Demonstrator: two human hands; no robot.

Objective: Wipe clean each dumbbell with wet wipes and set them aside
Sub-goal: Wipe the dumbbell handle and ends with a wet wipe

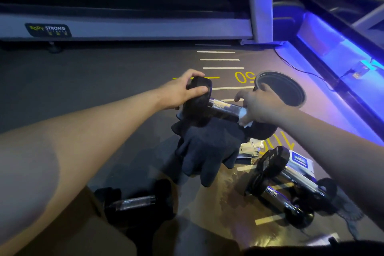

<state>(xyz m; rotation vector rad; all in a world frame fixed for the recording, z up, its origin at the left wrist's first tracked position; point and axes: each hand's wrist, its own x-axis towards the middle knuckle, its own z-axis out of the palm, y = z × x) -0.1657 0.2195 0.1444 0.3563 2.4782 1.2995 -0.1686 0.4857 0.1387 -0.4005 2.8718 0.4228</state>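
A black dumbbell with a chrome handle (223, 107) is held above the floor. My left hand (180, 91) grips its left head. My right hand (259, 105) presses a white wet wipe (244, 117) around the right end of the handle. A dark cloth (207, 147) hangs below the dumbbell. Another dumbbell (135, 201) lies on the floor at lower left. Two more dumbbells (286, 185) lie at lower right. A wet wipes pack (301, 162) sits beside them.
A treadmill base (124, 27) runs across the back. A round black bin (284, 89) stands behind my right hand. A blue-lit frame (342, 52) and a cable run along the right. Yellow and white markings cover the floor.
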